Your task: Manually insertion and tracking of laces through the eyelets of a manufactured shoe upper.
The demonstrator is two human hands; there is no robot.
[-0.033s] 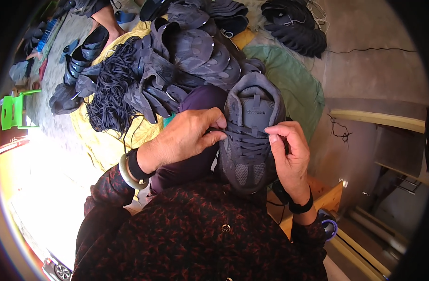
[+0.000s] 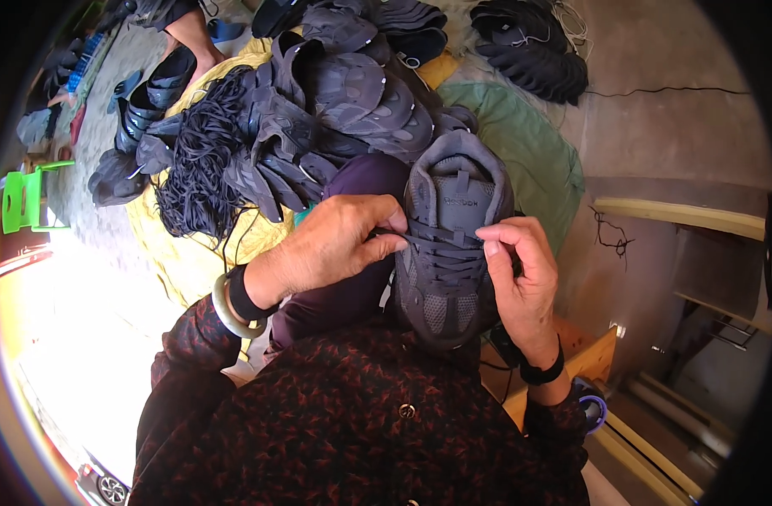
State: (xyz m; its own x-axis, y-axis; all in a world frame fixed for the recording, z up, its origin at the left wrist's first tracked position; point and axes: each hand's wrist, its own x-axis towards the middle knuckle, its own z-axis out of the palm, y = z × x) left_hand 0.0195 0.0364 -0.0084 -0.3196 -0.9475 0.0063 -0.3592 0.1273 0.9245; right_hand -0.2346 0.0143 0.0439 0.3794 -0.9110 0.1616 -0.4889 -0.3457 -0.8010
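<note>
A dark grey sneaker [image 2: 453, 316] rests upright at my lap, its toe toward me and its heel opening away. Flat dark shoelaces [image 2: 449, 250] cross its tongue in several rows. My left hand [image 2: 335, 240] pinches a strand of shoelace between thumb and forefinger at the shoe's left edge. Along the right eyelets, my right hand [image 2: 525, 274] has thumb and forefinger closed on the lace there, the other fingers curled. The fingertips partly hide the strand. A purple trouser knee [image 2: 365, 177] shows left of the shoe.
Beyond the knee lies a heap of dark shoe uppers [image 2: 352, 93], with a bundle of loose laces [image 2: 200, 160] beside it on yellow sheeting [image 2: 255, 261]. Green cloth [image 2: 533, 160] spreads to the right. A wooden frame [image 2: 681, 215] stands far right, a green chair [image 2: 23, 202] far left.
</note>
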